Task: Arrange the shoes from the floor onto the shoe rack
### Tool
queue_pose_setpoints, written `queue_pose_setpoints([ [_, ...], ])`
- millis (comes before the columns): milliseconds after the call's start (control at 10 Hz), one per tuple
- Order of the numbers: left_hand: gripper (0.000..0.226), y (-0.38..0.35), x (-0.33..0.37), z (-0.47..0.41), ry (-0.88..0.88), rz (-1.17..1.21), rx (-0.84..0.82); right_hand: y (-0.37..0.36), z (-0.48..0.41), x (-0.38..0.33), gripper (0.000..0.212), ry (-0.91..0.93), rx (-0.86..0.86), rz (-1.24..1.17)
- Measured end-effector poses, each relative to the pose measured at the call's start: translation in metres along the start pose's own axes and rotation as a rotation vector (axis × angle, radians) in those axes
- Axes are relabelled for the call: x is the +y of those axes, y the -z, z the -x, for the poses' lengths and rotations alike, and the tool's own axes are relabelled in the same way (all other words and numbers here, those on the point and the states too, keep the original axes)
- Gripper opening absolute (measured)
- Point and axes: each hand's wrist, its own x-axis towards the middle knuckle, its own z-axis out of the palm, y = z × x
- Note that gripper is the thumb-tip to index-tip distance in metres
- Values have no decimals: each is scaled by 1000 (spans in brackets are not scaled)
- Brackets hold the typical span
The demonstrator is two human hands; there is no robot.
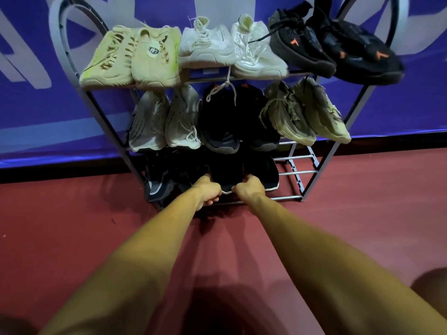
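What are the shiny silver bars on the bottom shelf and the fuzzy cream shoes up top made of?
The shiny silver bars look like polished metal tubes: they catch bright glints of light. The fuzzy cream shoes at the top left look like soft knitted fabric, matte, with frayed threads at the collar, on what seems a rubbery ridged sole. I can't be certain from looks alone.

Shoe rack [314,163] nearly full.
I see bare rails at the bottom shelf's right end; shoes crowd everywhere else.
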Motion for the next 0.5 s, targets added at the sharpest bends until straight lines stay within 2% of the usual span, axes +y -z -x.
queue_pose_setpoints([
  [100,51,-2,2,10,-40,-53,17,9,14,0,47,50,-49,72],
  [200,69,-7,7,23,-87,-103,20,24,31,-1,43,76,-65,107],
  [300,70,-6,14,39,-146,-145,13,39,47,-1,35,135,-57,139],
  [400,68,-2,13,53,-177,-220,19,57,74,-1,31,200,-70,167],
  [500,56,3,14,63,-215,-282,64,69,101,-2,24,249,-66,215],
])
